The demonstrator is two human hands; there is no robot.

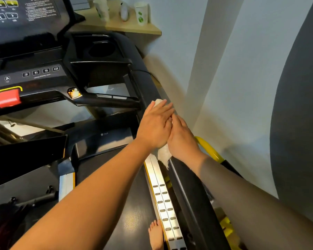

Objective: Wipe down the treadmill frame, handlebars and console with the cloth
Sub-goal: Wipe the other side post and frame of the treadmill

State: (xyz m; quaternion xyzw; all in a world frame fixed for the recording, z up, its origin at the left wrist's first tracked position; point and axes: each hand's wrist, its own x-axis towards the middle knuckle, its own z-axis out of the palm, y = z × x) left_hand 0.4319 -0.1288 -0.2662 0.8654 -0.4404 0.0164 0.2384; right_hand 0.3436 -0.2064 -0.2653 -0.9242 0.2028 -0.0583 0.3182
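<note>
A white cloth (163, 153) is wrapped over the black right handlebar (188, 192) of the treadmill. My left hand (154, 126) lies flat on top of the cloth with fingers straight. My right hand (181, 139) presses the cloth from the right side of the bar, fingers extended beside the left hand. A bit of cloth (159, 102) shows beyond my left fingertips and a larger fold hangs below my wrists. The console (31, 73), with number buttons and a red stop key (7, 97), sits up at the left.
A pale wall (233, 87) runs close along the right of the handlebar. A wooden shelf (134, 28) behind the console holds paper cups and a white bottle. The silver side rail (165, 204) and black belt lie below; a bare foot (156, 235) stands on the belt.
</note>
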